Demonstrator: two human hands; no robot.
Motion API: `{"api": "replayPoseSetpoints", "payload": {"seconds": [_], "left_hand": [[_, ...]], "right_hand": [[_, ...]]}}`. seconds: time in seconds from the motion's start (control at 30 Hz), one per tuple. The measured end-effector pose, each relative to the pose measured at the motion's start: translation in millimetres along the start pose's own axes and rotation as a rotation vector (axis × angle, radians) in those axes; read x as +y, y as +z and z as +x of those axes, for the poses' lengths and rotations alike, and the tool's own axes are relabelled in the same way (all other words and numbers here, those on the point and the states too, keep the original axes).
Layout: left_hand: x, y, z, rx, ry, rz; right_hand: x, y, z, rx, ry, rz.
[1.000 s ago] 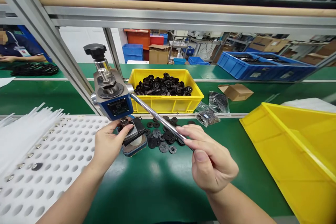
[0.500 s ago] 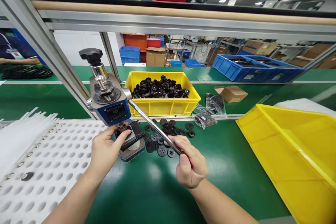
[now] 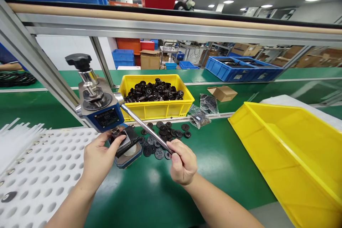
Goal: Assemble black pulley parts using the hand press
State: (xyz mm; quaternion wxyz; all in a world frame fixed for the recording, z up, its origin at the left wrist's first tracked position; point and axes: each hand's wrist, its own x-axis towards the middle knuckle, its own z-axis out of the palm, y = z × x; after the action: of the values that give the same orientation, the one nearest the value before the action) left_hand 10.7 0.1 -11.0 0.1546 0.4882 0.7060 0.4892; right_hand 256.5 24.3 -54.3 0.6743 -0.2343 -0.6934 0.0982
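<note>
A blue hand press (image 3: 103, 114) with a black knob on top stands left of centre on the green bench. My right hand (image 3: 184, 162) is wrapped round the end of its long metal lever (image 3: 145, 126), which slopes down to the right. My left hand (image 3: 100, 158) is at the press's ram, thumb and fingers pinching a small dark part (image 3: 115, 134) above the metal block; fingers and ram partly hide it. Loose black discs (image 3: 159, 154) lie behind the lever. Behind them a yellow bin (image 3: 157, 109) holds many black parts.
A white tray with round holes (image 3: 44, 164) lies at left. A big yellow bin (image 3: 267, 146) tilts at right. Plastic bags (image 3: 199, 118), a small carton (image 3: 226, 93) and blue crates (image 3: 229, 73) sit farther back. A metal frame crosses above.
The camera view has shifted, so the scene sits farther left. Both hands keep their hold, and the lever's angle looks nearly the same.
</note>
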Motion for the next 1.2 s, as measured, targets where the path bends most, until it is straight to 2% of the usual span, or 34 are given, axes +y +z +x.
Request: {"api": "replayPoseSetpoints", "payload": {"seconds": [0.1,0.23,0.4,0.47,0.53,0.63,0.7,0.77,0.83,0.87,0.93,1.0,1.03,1.13,1.2], "left_hand": [[1.9,1.2,0.3,0.025,0.000,0.028],[3.8,1.6,0.6,0.040,0.007,0.065],[2.5,1.1,0.5,0.032,0.028,0.043],[0.8,2.1,0.2,0.031,0.038,0.022],[-1.5,4.4,0.7,0.038,0.048,-0.016],[-3.3,7.1,2.4,0.053,0.058,-0.055],[-2.2,4.5,2.4,0.087,0.099,-0.024],[0.8,-2.6,-1.3,0.142,0.152,-0.009],[5.0,-12.5,-11.0,0.140,0.131,-0.131],[7.2,-17.4,-18.2,0.075,0.065,-0.252],[10.5,-24.9,-36.5,-0.171,-0.143,-0.566],[10.9,-26.6,-57.0,-0.424,-0.372,-0.891],[9.6,-24.5,-66.9,-0.514,-0.479,-1.030],[-0.4,-8.5,-93.1,-0.681,-0.762,-1.312],[-11.1,6.3,-107.0,-0.754,-0.915,-1.398]], "right_hand": [[-7.3,-7.3,2.5,-0.068,0.062,-0.021],[-8.1,-5.5,-1.5,-0.053,0.148,-0.002],[3.1,4.1,-6.2,0.054,0.023,-0.115],[3.6,1.4,-3.9,0.015,0.006,-0.120],[-0.5,-6.0,1.0,-0.077,0.006,-0.123],[-15.8,-18.3,14.7,-0.172,0.018,-0.119],[-31.1,-21.9,30.3,-0.124,0.015,-0.095],[-47.7,-21.1,50.9,-0.001,0.019,-0.018],[-62.5,-19.0,71.9,0.096,0.044,0.108],[-68.4,-18.5,80.3,0.111,0.060,0.171],[-75.9,-18.5,88.6,0.054,0.091,0.242],[-77.4,-17.3,83.0,-0.140,0.101,0.231],[-76.1,-15.4,75.3,-0.270,0.093,0.200],[-67.5,-4.6,40.1,-0.633,0.044,0.080],[-61.4,4.0,14.5,-0.748,0.049,0.006]]}}
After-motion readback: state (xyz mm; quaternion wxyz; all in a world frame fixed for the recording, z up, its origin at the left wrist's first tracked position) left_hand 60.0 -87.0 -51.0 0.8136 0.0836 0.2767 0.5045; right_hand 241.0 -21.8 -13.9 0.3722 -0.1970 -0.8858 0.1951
